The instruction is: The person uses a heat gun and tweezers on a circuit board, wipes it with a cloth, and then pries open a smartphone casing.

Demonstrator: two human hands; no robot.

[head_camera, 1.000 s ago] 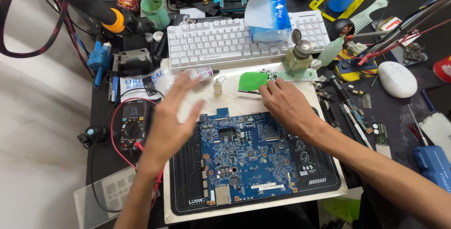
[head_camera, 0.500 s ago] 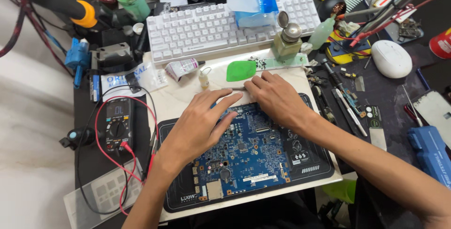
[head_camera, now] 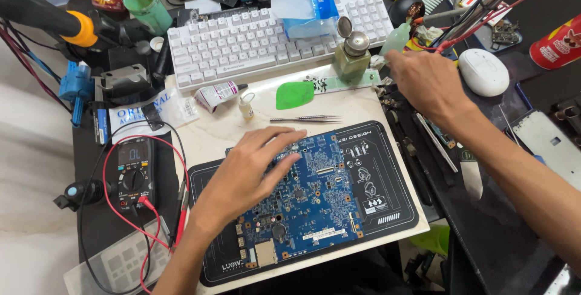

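On the black mat (head_camera: 387, 180) at centre surface, the blue circuit board (head_camera: 302, 204) lies flat, and the left hand (head_camera: 251, 171) presses down on its upper left part, fingers spread and flat, gripping nothing. Over to the right, the right hand (head_camera: 426, 80) hovers near the small green bottle (head_camera: 396, 38) and the clutter of tools, fingers loosely curled, nothing clamped that I can see. Tweezers (head_camera: 305, 119) lie just above the board, a green pick (head_camera: 295, 95) beyond. The multimeter (head_camera: 134, 173) sits left, the white keyboard (head_camera: 266, 38) behind.
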